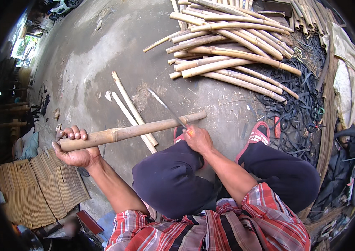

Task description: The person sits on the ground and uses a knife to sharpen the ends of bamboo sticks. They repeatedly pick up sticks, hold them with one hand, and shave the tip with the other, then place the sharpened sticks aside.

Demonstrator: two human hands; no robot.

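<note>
My left hand (pixel 74 148) grips the near end of a long bamboo pole (pixel 135 130) and holds it level above my knees. The pole's far end points right, over the concrete floor. My right hand (pixel 197 138) is closed on the orange handle of a long thin knife (pixel 167 108). Its blade slants up and to the left across the pole near the far end. Two split pale bamboo pieces (pixel 129 109) lie on the floor just behind the pole.
A pile of cut bamboo poles (pixel 227 50) lies at the upper right. Black rubber strips (pixel 299 104) are tangled at the right. Stacked thin bamboo slats (pixel 39 188) sit at the lower left. My feet wear red sandals (pixel 258 134).
</note>
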